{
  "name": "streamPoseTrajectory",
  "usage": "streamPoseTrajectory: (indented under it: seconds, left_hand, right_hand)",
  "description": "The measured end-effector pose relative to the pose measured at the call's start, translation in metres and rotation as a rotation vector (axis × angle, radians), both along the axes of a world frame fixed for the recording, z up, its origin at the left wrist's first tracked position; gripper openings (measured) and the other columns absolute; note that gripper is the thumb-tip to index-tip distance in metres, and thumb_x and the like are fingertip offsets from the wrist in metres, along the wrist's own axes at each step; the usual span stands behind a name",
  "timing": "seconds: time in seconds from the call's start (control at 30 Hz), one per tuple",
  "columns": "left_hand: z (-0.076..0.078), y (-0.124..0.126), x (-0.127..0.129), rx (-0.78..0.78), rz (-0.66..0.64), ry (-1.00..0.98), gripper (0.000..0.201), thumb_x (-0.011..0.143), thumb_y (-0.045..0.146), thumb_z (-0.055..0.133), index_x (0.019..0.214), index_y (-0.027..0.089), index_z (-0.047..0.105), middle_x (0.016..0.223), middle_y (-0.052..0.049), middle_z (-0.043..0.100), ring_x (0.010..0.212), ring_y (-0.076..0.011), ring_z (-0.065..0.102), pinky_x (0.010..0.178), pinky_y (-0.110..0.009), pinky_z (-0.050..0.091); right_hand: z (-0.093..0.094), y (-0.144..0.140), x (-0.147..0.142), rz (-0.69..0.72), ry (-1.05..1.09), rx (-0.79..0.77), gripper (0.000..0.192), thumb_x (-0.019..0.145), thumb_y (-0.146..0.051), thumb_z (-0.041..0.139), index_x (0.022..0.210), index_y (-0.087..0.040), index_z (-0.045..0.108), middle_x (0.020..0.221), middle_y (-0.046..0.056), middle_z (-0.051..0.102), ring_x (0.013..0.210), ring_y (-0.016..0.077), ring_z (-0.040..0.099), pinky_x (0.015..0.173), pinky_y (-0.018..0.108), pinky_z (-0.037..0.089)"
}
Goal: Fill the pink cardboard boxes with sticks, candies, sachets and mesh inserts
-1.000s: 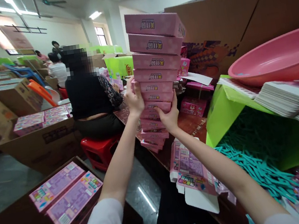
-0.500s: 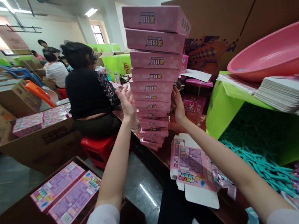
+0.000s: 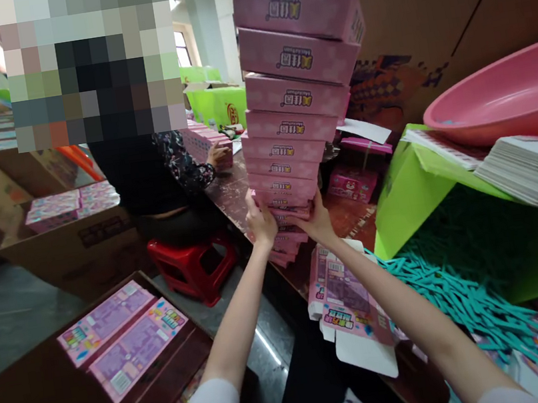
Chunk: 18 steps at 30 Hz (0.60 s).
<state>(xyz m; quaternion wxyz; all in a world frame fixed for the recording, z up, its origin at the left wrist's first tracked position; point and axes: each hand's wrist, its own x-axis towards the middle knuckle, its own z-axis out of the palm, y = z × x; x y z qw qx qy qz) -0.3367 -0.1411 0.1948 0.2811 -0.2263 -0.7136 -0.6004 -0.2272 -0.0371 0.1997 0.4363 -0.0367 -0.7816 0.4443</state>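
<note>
Half a second back both hands stood open beside the stack; now left hand and right hand press in on its lower boxes above the table, so I judge it gripped.

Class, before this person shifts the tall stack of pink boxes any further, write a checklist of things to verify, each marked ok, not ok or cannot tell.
1. Left hand on the pink box stack, low on its left side: ok.
2. Right hand on the stack's lower right: ok.
3. Stack straight: not ok, upper boxes lean right.
4. Stack base fully on the table: cannot tell, hands hide it.
5. Space on the left: not ok, a seated person is close.
6. Pink basin on the right, apart from the stack: ok.
</note>
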Motion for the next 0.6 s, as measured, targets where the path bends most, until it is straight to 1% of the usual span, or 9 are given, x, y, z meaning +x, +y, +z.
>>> streamPoseTrajectory:
  seconds: [0.1,0.2,0.33,0.43,0.5,0.6]
  left_hand:
    - [0.0,-0.001,-0.001,-0.047,0.055,0.0,0.058,0.092,0.054,0.021,0.131,0.016,0.042,0.109,-0.016,0.064,0.098,-0.0273,0.062,0.085,-0.039,0.044]
    - [0.001,-0.001,0.001,-0.035,0.107,0.0,0.054,0.093,0.051,0.023,0.128,0.018,0.046,0.106,-0.015,0.065,0.097,-0.027,0.063,0.083,-0.037,0.044]
    - [0.001,0.0,0.004,-0.016,0.121,-0.015,0.051,0.093,0.05,0.025,0.124,0.017,0.048,0.103,-0.014,0.066,0.095,-0.0273,0.063,0.082,-0.038,0.044]
    - [0.002,0.001,0.006,0.021,0.129,0.045,0.048,0.093,0.048,0.026,0.121,0.017,0.049,0.113,-0.017,0.061,0.108,-0.0266,0.057,0.089,-0.038,0.041]
    - [0.003,0.001,0.005,0.022,0.126,0.069,0.046,0.093,0.047,0.027,0.12,0.017,0.049,0.115,-0.017,0.06,0.112,-0.0259,0.055,0.092,-0.037,0.04]
    - [0.001,0.0,0.004,0.0,0.107,0.048,0.045,0.093,0.045,0.027,0.122,0.017,0.046,0.109,-0.016,0.063,0.105,-0.0263,0.059,0.088,-0.038,0.043]
  right_hand:
    - [0.001,0.002,-0.001,-0.007,-0.022,0.03,0.101,0.067,-0.038,0.073,0.146,-0.018,0.012,0.119,0.011,0.061,0.101,0.0249,0.061,0.089,0.041,0.047]
    - [0.005,0.006,-0.002,0.014,-0.024,0.057,0.094,0.069,-0.034,0.071,0.145,-0.017,0.018,0.115,0.01,0.063,0.095,0.0242,0.063,0.086,0.039,0.048]
    - [0.008,0.01,-0.001,0.055,-0.017,0.053,0.086,0.069,-0.034,0.07,0.142,-0.016,0.027,0.114,0.009,0.064,0.098,0.0233,0.062,0.087,0.037,0.047]
    - [0.009,0.014,0.0,0.072,-0.041,0.042,0.082,0.069,-0.036,0.069,0.14,-0.016,0.032,0.113,0.007,0.065,0.098,0.0222,0.062,0.088,0.037,0.047]
    - [0.009,0.015,-0.001,0.071,-0.057,0.041,0.08,0.069,-0.036,0.068,0.139,-0.017,0.034,0.11,0.006,0.066,0.1,0.0223,0.061,0.091,0.037,0.046]
    - [0.008,0.016,-0.004,0.073,-0.061,0.051,0.081,0.069,-0.035,0.068,0.14,-0.018,0.033,0.111,0.006,0.065,0.105,0.0226,0.058,0.096,0.039,0.043]
